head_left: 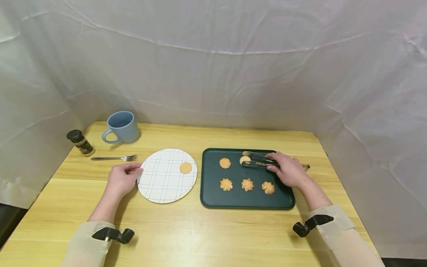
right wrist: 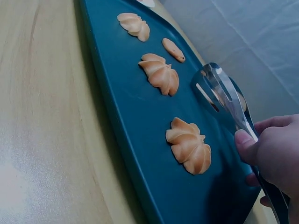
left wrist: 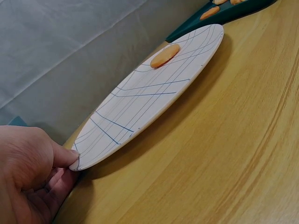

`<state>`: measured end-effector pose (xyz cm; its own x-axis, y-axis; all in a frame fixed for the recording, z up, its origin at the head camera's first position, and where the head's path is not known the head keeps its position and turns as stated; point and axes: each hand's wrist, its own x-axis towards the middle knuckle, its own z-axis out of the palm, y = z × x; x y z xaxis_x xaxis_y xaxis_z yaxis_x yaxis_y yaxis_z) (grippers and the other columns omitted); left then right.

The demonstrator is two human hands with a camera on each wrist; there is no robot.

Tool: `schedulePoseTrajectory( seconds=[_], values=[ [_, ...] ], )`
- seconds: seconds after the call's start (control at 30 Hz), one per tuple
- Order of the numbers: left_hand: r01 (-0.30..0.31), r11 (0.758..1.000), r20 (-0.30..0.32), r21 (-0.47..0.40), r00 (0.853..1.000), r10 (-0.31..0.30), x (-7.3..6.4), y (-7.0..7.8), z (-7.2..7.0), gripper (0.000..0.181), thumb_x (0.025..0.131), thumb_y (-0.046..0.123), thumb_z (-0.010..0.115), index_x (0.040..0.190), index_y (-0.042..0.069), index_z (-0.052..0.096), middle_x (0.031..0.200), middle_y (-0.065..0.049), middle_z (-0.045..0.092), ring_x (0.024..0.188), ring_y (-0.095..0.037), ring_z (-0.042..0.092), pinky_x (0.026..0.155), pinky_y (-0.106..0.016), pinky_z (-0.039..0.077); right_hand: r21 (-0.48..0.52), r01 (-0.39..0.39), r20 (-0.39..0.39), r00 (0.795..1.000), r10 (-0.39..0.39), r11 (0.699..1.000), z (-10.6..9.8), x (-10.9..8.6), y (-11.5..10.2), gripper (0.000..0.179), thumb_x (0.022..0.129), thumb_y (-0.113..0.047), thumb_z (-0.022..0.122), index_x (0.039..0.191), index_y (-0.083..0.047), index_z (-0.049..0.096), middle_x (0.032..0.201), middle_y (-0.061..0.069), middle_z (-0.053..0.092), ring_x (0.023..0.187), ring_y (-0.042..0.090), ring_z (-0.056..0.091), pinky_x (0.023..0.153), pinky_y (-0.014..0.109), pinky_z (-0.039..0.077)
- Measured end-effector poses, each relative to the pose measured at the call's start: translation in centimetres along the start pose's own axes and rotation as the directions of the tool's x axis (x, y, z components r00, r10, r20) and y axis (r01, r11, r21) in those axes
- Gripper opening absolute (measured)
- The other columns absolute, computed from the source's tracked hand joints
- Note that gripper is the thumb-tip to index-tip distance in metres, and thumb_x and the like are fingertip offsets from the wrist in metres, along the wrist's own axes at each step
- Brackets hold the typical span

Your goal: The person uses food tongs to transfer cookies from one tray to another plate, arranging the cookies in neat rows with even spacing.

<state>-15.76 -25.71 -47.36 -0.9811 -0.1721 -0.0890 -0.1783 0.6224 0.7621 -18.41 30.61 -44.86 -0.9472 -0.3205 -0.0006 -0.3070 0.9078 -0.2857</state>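
My left hand [head_left: 124, 178] pinches the left rim of a round white plate [head_left: 160, 181] with a blue line grid; the thumb lies on top in the left wrist view. One flat round cookie [head_left: 185, 168] lies on the plate's right part. Over the dark green tray [head_left: 213, 200], my right hand [head_left: 289, 170] grips metal tongs [head_left: 260, 163]. Their tips stand on either side of a round cookie [head_left: 244, 159], which they partly cover; whether they touch it I cannot tell. Another round cookie [head_left: 225, 163] lies left of it. Three flower-shaped cookies [head_left: 247, 184] form the tray's front row.
Beyond the left hand are a fork [head_left: 115, 158], a blue mug [head_left: 123, 127] and a black-capped spice jar [head_left: 81, 142] on the wooden table [head_left: 186, 237]. A pale hanging sheet [head_left: 213, 74] closes off the back and sides.
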Motion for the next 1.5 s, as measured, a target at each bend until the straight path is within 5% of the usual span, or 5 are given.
schedulePoseTrajectory(
  seconds=[0.47, 0.77, 1.5],
  values=[
    [-0.005, 1.0, -0.005, -0.008, 1.0, 0.005, -0.2, -0.3, -0.1, 0.034, 0.103, 0.018, 0.067, 0.129, -0.004, 0.072, 0.115, -0.021, 0.075, 0.103, -0.029, 0.068, 0.075, -0.021, 0.051, 0.001, 0.03, -0.032, 0.999, -0.03, 1.0, 0.0, -0.1, -0.3, 0.042, 0.107, -0.025, 0.066, 0.145, -0.008, 0.059, 0.137, 0.019, 0.064, 0.125, 0.044, 0.06, 0.096, 0.071, 0.042],
    [-0.029, 1.0, -0.014, -0.01, 0.999, 0.029, 0.0, -0.4, 0.1, 0.033, 0.103, 0.018, 0.068, 0.125, -0.006, 0.073, 0.112, -0.021, 0.076, 0.098, -0.027, 0.07, 0.071, -0.02, 0.051, 0.002, 0.098, -0.079, 0.992, -0.097, 0.995, -0.7, 0.3, -1.6, 0.042, 0.105, -0.022, 0.07, 0.143, -0.007, 0.061, 0.124, 0.016, 0.067, 0.106, 0.036, 0.066, 0.087, 0.061, 0.05],
    [-0.017, 1.0, -0.009, -0.023, 1.0, 0.017, 0.1, -0.2, 0.1, 0.034, 0.103, 0.017, 0.069, 0.127, -0.006, 0.072, 0.114, -0.022, 0.075, 0.102, -0.029, 0.07, 0.073, -0.02, 0.051, 0.059, 0.146, -0.063, 0.988, -0.142, 0.988, -1.2, 1.7, -6.5, 0.045, 0.105, -0.027, 0.069, 0.147, -0.013, 0.06, 0.138, 0.011, 0.064, 0.117, 0.034, 0.065, 0.093, 0.061, 0.05]
  ],
)
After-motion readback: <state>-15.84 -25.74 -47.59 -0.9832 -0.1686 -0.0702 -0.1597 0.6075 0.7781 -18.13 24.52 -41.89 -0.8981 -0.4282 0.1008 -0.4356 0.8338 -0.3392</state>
